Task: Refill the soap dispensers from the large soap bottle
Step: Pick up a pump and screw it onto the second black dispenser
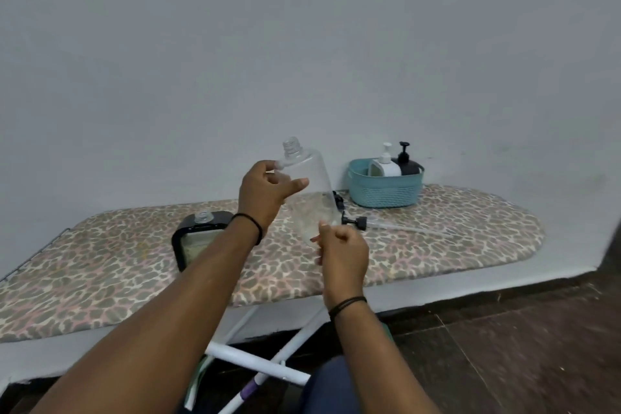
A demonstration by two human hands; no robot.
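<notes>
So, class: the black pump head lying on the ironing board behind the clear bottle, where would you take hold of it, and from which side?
Probably grip the black pump head at its collar, coming from above. It lies flat on the ironing board with its thin clear dip tube trailing right, so the collar looks like the sturdiest part; the clear bottle hides its left end.

Clear uncapped bottle tilted, held aloft

A home room; a leopard-print ironing board against a bare wall; dark tiled floor.
</notes>
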